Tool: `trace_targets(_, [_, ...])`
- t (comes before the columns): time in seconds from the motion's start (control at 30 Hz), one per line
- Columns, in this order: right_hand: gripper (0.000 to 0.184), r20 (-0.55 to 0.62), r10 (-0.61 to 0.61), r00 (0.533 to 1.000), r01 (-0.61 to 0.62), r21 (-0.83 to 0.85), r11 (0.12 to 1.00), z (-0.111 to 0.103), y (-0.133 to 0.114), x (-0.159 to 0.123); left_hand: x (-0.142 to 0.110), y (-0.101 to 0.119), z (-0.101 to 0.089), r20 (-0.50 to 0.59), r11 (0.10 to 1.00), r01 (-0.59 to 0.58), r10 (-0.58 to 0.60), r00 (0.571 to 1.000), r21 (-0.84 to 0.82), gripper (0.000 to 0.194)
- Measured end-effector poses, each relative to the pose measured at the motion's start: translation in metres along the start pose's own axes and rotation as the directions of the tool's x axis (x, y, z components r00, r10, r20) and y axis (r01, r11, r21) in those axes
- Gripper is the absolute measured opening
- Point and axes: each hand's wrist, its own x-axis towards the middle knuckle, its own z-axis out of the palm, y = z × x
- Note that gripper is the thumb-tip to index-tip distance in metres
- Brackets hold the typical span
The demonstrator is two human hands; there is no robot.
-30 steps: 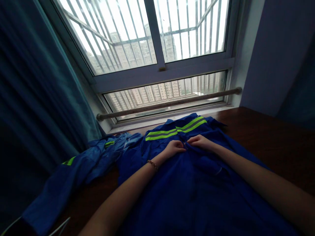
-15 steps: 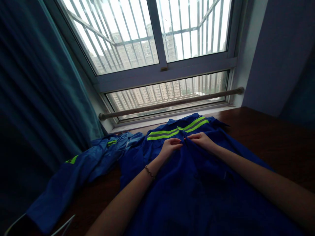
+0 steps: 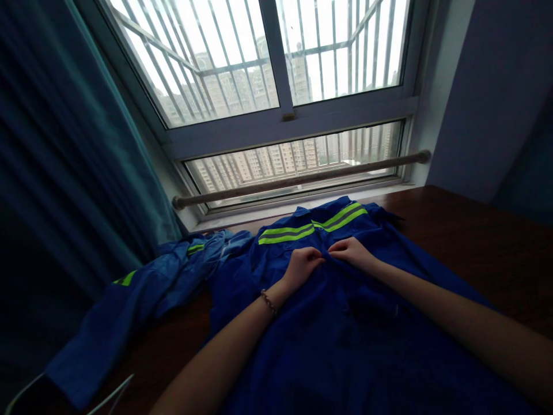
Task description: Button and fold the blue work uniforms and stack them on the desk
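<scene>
A blue work jacket (image 3: 285,323) with a yellow-green and grey reflective band (image 3: 287,233) across its chest lies spread in front of me. My left hand (image 3: 303,266), with a bracelet (image 3: 268,301) at the wrist, pinches the cloth at the jacket's front middle, just below the band. Close beside it on the right, my right hand (image 3: 351,252) is also closed on the front edge. The fingertips nearly meet, and whatever small fastening may lie between them is hidden.
Another blue garment (image 3: 142,305) with yellow-green patches lies to the left on the dark wooden table (image 3: 466,248). A teal curtain (image 3: 86,144) hangs at the left. Behind the table are a barred window (image 3: 287,115) and a horizontal rail (image 3: 302,178). A white cord (image 3: 113,395) shows at lower left.
Both hands have shifted slightly down the jacket front, the left one turning so its fingers curl more. The small dark gap at the front edge between the fingertips is now covered.
</scene>
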Motion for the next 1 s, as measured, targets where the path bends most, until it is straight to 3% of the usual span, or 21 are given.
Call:
trace_targets(0.23, [0.012, -0.046, -0.211, 0.976, 0.183, -0.340, 0.922, 0.007, 0.002, -0.003, -0.002, 0.010, 0.005, 0.042, 0.989, 0.105, -0.101, 0.994, -0.108, 0.015])
trace_targets(0.4, [0.008, -0.036, -0.399, 0.916, 0.275, -0.668, 0.691, 0.015, -0.006, -0.016, -0.004, 0.022, 0.012, 0.067, 0.888, 0.298, -0.293, 0.954, -0.351, 0.017])
trace_targets(0.53, [0.012, 0.004, -0.447, 0.894, 0.271, -0.801, 0.535, 0.020, -0.007, -0.022, -0.008, 0.025, 0.017, 0.075, 0.746, 0.390, -0.419, 0.905, -0.540, 0.027])
trace_targets(0.7, [0.014, -0.049, -0.471, 0.881, 0.244, -0.806, 0.539, 0.022, -0.006, -0.024, -0.008, 0.024, 0.020, 0.085, 0.612, 0.413, -0.491, 0.867, -0.674, 0.028])
trace_targets(0.87, [0.015, -0.039, -0.493, 0.869, 0.264, -0.806, 0.530, 0.023, -0.006, -0.025, -0.006, 0.022, 0.018, 0.081, 0.636, 0.407, -0.477, 0.875, -0.656, 0.024])
trace_targets(1.0, [0.014, -0.048, -0.481, 0.875, 0.280, -0.761, 0.585, 0.022, -0.004, -0.024, -0.006, 0.022, 0.019, 0.072, 0.635, 0.393, -0.470, 0.880, -0.665, 0.023])
